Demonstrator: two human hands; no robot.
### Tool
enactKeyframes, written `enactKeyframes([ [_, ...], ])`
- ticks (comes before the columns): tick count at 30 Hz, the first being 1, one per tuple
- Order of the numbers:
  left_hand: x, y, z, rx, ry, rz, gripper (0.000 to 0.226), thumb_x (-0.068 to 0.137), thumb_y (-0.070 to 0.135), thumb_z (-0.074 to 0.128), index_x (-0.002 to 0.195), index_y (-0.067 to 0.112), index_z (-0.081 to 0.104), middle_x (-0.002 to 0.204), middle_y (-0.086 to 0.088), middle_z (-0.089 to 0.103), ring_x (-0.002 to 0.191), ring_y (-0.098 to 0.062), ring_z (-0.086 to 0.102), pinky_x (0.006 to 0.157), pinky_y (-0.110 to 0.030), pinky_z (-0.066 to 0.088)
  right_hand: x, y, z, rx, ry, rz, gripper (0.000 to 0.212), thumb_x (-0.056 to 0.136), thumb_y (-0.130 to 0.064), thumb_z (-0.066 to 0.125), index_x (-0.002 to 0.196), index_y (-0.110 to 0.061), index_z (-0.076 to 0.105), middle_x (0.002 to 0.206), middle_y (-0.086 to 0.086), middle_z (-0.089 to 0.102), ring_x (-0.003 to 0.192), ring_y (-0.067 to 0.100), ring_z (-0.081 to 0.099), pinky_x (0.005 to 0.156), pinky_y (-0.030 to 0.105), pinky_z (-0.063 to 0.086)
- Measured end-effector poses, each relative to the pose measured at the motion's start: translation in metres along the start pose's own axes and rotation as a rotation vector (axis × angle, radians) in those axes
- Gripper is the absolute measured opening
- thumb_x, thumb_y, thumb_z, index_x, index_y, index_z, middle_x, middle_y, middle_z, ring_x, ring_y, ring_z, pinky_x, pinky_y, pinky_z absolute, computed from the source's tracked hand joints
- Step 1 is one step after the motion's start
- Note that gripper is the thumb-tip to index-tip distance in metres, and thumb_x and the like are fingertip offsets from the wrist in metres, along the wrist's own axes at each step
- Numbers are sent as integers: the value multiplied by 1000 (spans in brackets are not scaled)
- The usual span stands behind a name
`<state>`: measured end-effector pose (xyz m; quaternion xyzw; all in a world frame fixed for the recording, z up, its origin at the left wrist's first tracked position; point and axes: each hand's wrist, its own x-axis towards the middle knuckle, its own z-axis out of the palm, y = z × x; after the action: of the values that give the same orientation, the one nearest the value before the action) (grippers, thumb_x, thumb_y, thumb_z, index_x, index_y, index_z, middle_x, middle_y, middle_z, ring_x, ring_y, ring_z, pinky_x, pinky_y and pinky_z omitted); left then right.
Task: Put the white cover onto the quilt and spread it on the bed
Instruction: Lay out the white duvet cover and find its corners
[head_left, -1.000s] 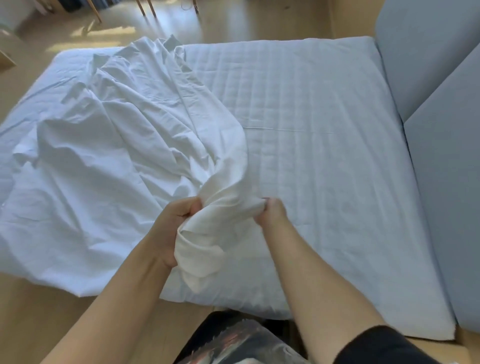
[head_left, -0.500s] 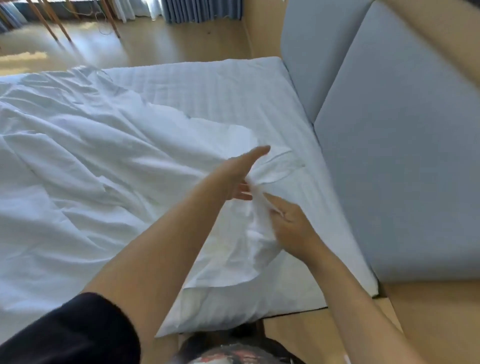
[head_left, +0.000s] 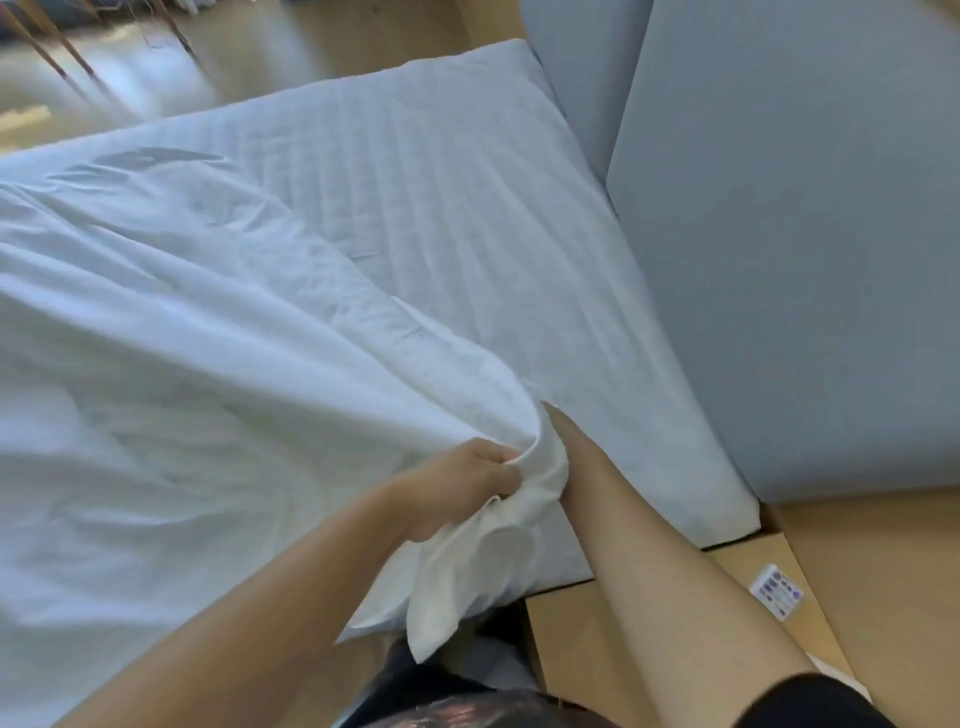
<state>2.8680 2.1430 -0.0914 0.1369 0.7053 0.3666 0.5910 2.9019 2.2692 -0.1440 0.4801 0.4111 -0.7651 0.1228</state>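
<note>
White cover cloth is bunched in the left hand, fingers squeezed tight. The right hand hides inside; its fingers can't be seen. One quilt, two hands.

Left hand fisted; right hand mostly hidden, forearms converging

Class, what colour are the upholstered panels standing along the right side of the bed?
Plain grey-blue panels, no pattern; the head view shows them.
</note>
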Motion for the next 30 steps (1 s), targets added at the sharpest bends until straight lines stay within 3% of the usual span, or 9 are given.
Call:
enactKeyframes([
  [4,12,3,-13,221,191,-108,21,80,-2,44,62,8,48,55,-1,44,52,-15,38,49,-24,29,14,-33,-27,-5,409,-342,27,97,-15,47,113,1,61,112,21,62,102,32,60,69,24,46],
  [7,33,22,-19,235,307,-159,15,83,15,54,71,7,53,67,-9,48,57,-22,41,53,-25,29,-14,-67,-73,281,537,-677,25,74,3,45,86,-9,63,78,4,61,66,11,60,50,19,44],
  [10,66,54,2,90,503,69,43,84,46,58,101,6,60,95,-12,61,86,-30,59,72,-34,44,-47,-47,-100,-7,563,-813,25,74,-2,41,87,-14,59,77,-9,57,63,-1,52,58,15,42],
  [14,124,82,59,-83,230,-90,57,80,64,57,111,17,52,101,-6,58,93,-26,61,74,-34,49,-39,38,-101,-435,391,-653,31,91,-1,41,116,-13,56,99,-5,60,90,12,56,74,13,41],
  [18,181,32,91,185,419,-166,25,89,8,47,110,-3,56,112,-20,61,96,-34,61,75,-37,54,-15,116,-113,-914,197,-430,27,90,-11,45,116,-12,52,106,6,56,100,25,54,83,33,45],
  [21,186,-12,103,252,363,-121,29,91,3,36,108,-1,59,105,-18,61,98,-34,59,83,-37,50,-5,143,-137,-188,229,-318,32,79,-38,55,103,-18,59,98,-1,58,100,20,56,80,28,44],
  [25,163,-56,119,417,-25,-55,31,90,5,37,83,19,63,85,1,65,85,-19,63,75,-28,53,48,133,-175,512,303,79,45,85,-58,55,97,-14,52,90,9,58,81,21,58,66,31,44],
  [27,155,-67,123,406,-108,-50,34,90,5,38,79,25,63,78,10,63,76,-8,61,65,-17,47,69,123,-171,476,148,240,53,78,-62,62,95,-11,58,81,9,65,70,20,61,62,28,47],
  [30,155,-69,121,381,-55,-28,32,90,5,39,77,25,61,77,11,63,77,-11,61,64,-17,46,91,126,-154,301,60,242,52,76,-44,73,113,-9,64,103,13,70,89,26,68,82,32,55],
])
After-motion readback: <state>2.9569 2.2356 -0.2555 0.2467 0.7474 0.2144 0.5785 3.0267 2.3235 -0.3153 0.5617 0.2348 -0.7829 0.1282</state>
